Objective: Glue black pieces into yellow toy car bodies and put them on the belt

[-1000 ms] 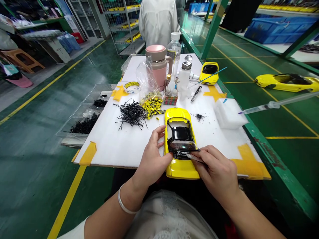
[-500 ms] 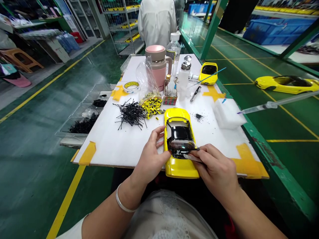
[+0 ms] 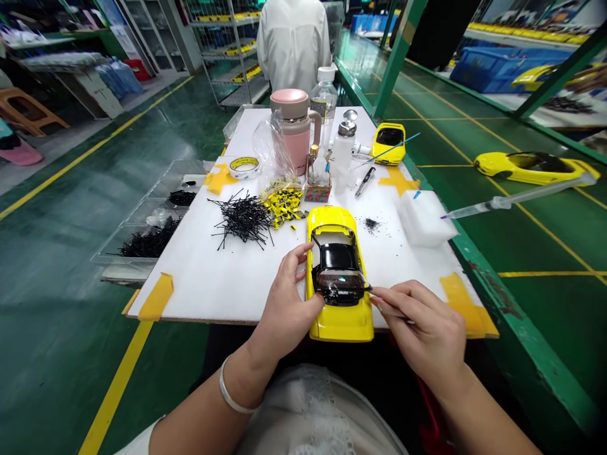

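Note:
A yellow model car body (image 3: 340, 325) lies at the table's near edge, its black roof (image 3: 337, 256) and clear window (image 3: 332, 279) facing up. Along its left side, my left hand (image 3: 287, 303) grips it, the thumb by the window's lower edge and the fingers against the flank. My right hand (image 3: 424, 328) is at the car's right side, closed on a thin tool (image 3: 391, 310) that looks like tweezers; the fingers cover most of it. Its fingertips are close to the right end of a dark strip (image 3: 364, 289) along the window; whether they touch it, I cannot tell.
Beyond the car lie black thin sticks (image 3: 244, 218), small yellow-black pieces (image 3: 283, 205) and black crumbs (image 3: 371, 224). A pink mug (image 3: 294, 145), pump bottle (image 3: 344, 142) and knife-like pen (image 3: 365, 181) stand or lie farther back. A syringe (image 3: 497, 202) sticks into white foam (image 3: 424, 218) at right.
My right hand has drawn back slightly to the right, and the tool's tip no longer shows over the car's window. My left hand keeps its hold. The view has shifted slightly.

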### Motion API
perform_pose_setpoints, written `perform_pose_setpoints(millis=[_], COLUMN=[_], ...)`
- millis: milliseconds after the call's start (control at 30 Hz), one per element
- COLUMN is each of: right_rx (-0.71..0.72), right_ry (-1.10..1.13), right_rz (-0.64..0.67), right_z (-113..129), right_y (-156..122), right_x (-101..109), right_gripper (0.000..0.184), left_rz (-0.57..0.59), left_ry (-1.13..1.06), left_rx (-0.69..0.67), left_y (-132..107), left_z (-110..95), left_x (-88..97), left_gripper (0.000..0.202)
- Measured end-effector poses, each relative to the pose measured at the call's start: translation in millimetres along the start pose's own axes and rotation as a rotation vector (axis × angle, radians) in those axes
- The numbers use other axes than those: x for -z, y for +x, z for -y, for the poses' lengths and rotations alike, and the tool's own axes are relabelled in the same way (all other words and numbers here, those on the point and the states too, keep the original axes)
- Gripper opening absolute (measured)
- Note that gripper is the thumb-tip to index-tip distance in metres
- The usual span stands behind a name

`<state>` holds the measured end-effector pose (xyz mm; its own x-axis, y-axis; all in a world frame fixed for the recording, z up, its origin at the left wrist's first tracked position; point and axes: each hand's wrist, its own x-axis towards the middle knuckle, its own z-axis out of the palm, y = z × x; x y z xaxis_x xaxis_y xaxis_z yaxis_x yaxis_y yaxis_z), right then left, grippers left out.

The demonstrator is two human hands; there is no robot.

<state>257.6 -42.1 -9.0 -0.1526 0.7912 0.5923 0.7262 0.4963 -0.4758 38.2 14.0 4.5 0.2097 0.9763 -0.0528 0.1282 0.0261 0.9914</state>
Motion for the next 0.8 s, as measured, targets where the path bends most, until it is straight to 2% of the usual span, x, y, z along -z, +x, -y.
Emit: perform_pose_setpoints(millis=[100,367,467,533,600,667,733,800], right_rx=[0.063,0.193,0.225,0.120,-0.137,-0.428,-0.580,-0.578], right_ry=[-0.011,-0.182,-0.104,0.010,0.134,0.288,0.447,0.511], right_rz=[0.051,0.182,0.236,0.149,-0.039,-0.114,-0.002,0.118], right_z=[-0.1,-6.8,-15.6,-20.7,-23.8,-24.0,-21.9,-20.4], right_y=[-1.5,5.2,5.4,9.3,18.8,33.1,48.9,62.5], right_x=[2.6,7.2,14.2,17.9,18.0,13.2,3.5,-9.2], right_gripper=[0.028,0.019,0.024,0.023,0.017,0.013,0.018,0.024], left_rz=[-0.003,-0.011,-0.012,-0.017,-0.005,0.021,0.028,0.000], left_ry=[-0.004,0.024,0.031,0.038,0.032,-0.024,-0.097,-0.100], left_rx=[0.002,-0.024,-0.031,-0.040,-0.048,-0.032,0.009,0.044], left_y=[0.0,-0.4,-2.2,-2.8,-2.4,-1.3,0.2,1.9], left_z=[-1.2,-0.7,0.7,2.8,5.7,8.6,10.1,9.9], left_x=[-0.4,-0.6,-0.6,0.3,2.5,5.4,7.7,8.6], left_gripper=[0.073,0.073,0.072,0.070,0.067,0.062,0.052,0.047])
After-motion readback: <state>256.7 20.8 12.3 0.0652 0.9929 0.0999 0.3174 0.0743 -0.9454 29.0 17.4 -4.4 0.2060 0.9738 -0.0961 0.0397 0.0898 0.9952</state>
